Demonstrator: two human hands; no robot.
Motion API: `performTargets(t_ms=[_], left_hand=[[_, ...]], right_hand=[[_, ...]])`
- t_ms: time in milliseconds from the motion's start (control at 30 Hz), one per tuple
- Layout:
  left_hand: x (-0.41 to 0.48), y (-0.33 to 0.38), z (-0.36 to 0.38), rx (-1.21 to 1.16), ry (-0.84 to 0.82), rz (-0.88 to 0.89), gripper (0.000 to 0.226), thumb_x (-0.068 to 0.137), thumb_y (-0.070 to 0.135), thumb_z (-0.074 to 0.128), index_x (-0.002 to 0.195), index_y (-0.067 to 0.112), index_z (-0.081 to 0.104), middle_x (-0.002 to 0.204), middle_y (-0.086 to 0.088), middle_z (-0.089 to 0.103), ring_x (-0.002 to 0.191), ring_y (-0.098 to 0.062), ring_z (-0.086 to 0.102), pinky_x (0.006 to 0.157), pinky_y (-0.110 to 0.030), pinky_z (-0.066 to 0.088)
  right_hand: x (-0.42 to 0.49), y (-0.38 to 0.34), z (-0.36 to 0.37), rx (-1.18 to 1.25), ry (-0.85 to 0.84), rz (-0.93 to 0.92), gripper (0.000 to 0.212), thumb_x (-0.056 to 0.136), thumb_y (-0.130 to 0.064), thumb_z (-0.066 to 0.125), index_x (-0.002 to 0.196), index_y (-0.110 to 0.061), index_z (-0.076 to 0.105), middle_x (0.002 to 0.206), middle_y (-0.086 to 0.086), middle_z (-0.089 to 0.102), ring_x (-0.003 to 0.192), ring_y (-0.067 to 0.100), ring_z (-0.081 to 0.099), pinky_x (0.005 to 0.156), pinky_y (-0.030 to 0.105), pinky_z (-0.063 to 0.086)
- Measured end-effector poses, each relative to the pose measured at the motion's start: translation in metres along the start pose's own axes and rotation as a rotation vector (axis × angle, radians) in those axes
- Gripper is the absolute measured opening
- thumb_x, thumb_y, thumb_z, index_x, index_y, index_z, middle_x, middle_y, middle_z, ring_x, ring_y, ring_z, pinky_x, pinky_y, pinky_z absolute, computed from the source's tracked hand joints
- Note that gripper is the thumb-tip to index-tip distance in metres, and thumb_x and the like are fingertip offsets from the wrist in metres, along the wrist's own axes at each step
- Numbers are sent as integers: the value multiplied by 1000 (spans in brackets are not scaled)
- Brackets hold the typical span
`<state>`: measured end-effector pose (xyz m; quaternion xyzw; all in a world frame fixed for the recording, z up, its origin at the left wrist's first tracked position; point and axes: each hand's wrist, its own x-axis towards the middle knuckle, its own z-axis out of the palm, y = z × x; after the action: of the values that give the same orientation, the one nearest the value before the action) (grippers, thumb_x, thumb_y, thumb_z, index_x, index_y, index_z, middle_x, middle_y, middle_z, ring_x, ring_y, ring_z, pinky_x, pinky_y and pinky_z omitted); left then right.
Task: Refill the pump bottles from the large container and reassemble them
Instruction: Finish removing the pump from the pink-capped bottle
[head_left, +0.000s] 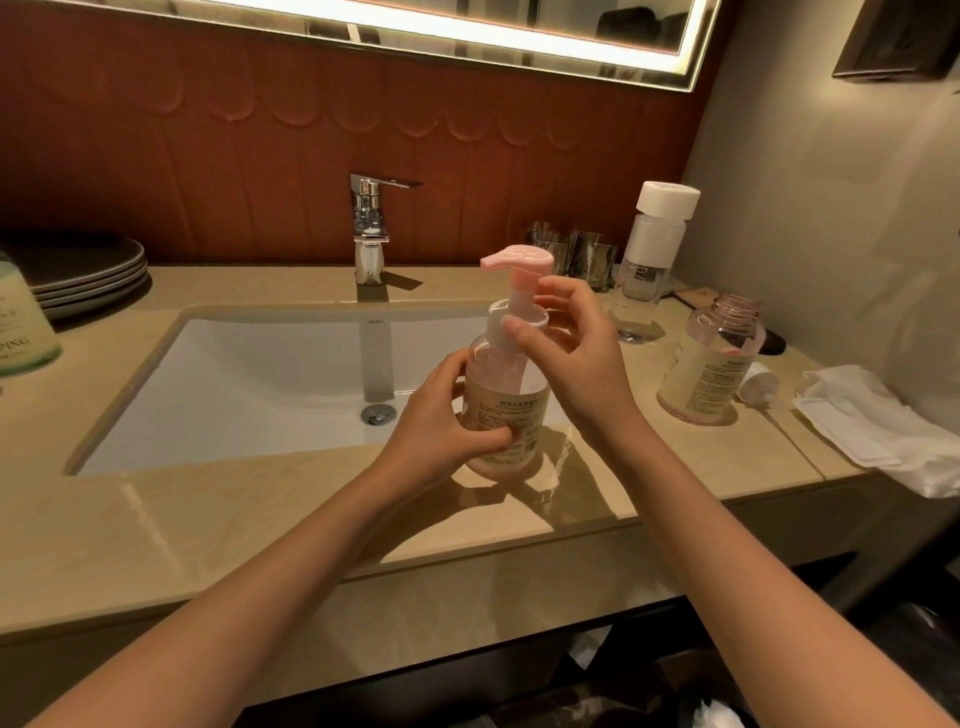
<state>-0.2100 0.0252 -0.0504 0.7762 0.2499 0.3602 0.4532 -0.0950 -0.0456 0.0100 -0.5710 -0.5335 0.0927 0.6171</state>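
Beige stone forms the counter (218, 525), into which a white sink (249, 384) is set below a chrome faucet (370, 236) and a lit mirror (415, 26). At the sink's front right corner a clear pump bottle (501, 415) is stood upright on the counter's edge, and it is clamped around its labelled lower body by the left hand (441, 423), the fingers being wrapped across the label. The white collar at the bottle's neck is pinched by the right hand (569, 348), thumb in front and fingers curled behind, just under the pink pump head (153, 262), whose spout is turned toward the faucet. Pale liquid is seen in the lower part of the bottle. To the right of the sink a second bottle (709, 361) is stood open, with no pump fitted, and pale liquid is held in it too. Just beside it, farther from the sink, a loose pump part (759, 387) is laid on the counter, touching a crumpled white cloth (883, 431). Behind the open bottle, toward the wall, a tall clear container (649, 254) with a white cap is stood. Left of the sink, dark plates (88, 275) are stacked, and a green-labelled bottle (23, 322) is cut by the frame edge.
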Motion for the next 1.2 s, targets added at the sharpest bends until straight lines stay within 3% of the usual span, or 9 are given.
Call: performTargets(t_ms=[100,167,300,467,633,767,933,1067,1200], left_hand=[[0,1,0,-2,0,-6,77,70,18,79,131,31,34,123,13,45,111,-4,43,78,-10,42],[0,1,1,2,1,-7,75,70,18,79,127,35,33,121,14,45,111,-4,42,76,-9,42],[0,0,1,0,2,-5,75,71,12,78,126,35,33,125,10,46,111,-4,42,73,-10,46],[0,0,1,16,6,0,76,72,15,78,132,30,34,129,9,46,111,-3,42,76,-10,45],[0,1,0,21,5,1,78,71,17,78,134,29,34,133,7,46,112,-4,42,81,-12,42],[0,0,0,38,5,3,77,71,13,77,133,28,34,133,5,46,111,-3,41,72,-7,44],[0,-1,0,30,4,8,75,71,16,78,130,32,34,131,8,46,111,-3,42,73,-8,44],[0,0,-1,6,-6,1,75,70,17,79,127,35,34,128,11,46,112,-4,43,81,-13,43],[0,1,-1,15,-16,-5,76,70,11,78,130,30,35,133,6,46,113,-5,42,85,-19,46]], right_hand=[[-1,-1,-2,100,-40,23,26,94,-7,46,116,-22,48,103,-18,53,95,-6,53,76,6,45],[0,-1,-3,109,-69,36,26,97,-13,43,121,-24,46,106,-22,51,96,-11,50,75,2,43],[0,1,0,-35,-19,9,39,80,-43,63,112,-32,44,116,-9,51,104,3,50,88,21,45],[1,3,0,-36,2,25,27,83,-27,67,104,-21,51,102,-14,56,101,11,55,92,36,48],[-1,4,-3,91,-106,56,38,80,-36,50,117,-27,50,112,-13,58,103,0,54,82,16,45],[-1,3,-1,-13,-14,43,50,75,-46,67,115,-27,44,107,-19,52,102,3,54,95,38,47],[1,4,-2,-47,-27,28,35,79,-33,70,107,-22,51,106,-14,58,101,7,56,96,40,46],[1,6,-4,42,-148,56,35,81,-36,50,115,-33,50,114,-17,57,109,4,53,95,30,43],[3,7,-3,-38,-99,46,59,76,-48,59,127,-28,37,124,-8,49,108,2,50,85,16,42]])
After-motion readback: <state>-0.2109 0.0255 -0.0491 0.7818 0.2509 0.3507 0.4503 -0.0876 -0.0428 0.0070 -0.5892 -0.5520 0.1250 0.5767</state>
